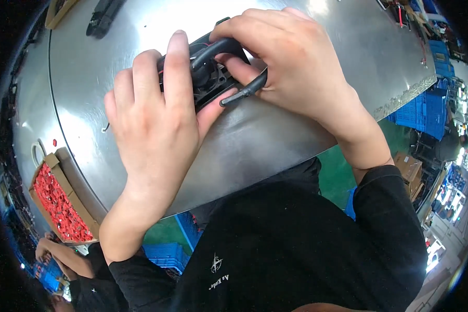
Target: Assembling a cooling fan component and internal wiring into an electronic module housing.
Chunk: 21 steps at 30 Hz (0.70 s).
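A black plastic housing [213,86] with an open, recessed inside lies on the metal table near its middle. My left hand [156,112] is closed around its left side, with the thumb along the near edge and the fingers over the far side. A thick black cable [252,89] loops from the housing through my right hand [296,65], whose fingers are bent around it. One blunt end of that cable sticks out below the right hand, close to the left thumb. Thin red wire shows beside the left fingers. My hands hide much of the housing.
A cardboard box [62,200] full of small red parts sits at the left. Another black part [103,18] lies at the far left of the metal table [255,151]. Blue crates [424,112] stand past the right edge. A co-worker's arm [65,255] shows at lower left.
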### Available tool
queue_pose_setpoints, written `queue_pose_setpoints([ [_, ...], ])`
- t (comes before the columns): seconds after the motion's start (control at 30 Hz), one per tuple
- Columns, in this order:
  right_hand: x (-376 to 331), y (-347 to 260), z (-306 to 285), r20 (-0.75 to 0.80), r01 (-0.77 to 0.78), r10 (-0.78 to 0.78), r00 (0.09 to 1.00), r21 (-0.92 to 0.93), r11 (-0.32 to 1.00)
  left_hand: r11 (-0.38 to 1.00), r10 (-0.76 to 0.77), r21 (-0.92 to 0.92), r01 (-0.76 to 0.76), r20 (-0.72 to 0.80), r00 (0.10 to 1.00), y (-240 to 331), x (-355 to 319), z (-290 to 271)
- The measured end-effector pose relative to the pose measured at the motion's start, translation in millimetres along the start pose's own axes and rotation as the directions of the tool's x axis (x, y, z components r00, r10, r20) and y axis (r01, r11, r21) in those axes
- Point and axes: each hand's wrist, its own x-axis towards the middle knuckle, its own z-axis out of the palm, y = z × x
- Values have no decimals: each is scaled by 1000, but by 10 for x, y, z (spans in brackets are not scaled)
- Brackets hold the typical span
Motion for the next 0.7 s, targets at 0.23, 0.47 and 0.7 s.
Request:
queue_pose_setpoints([
  [0.23, 100, -162, -192, 310, -497, 394, 865, 426, 756, 999, 2, -47, -2, 16, 1000, 11, -4, -2],
  [0.47, 158, -1, -240, 280, -572, 621, 732, 747, 338, 990, -21, -133, 39, 132, 991, 52, -1, -55],
  [0.7, 219, 26, -484, 488, 194, 690, 534, 724, -662, 993, 57, -108, -43, 124, 991, 51, -79, 138],
])
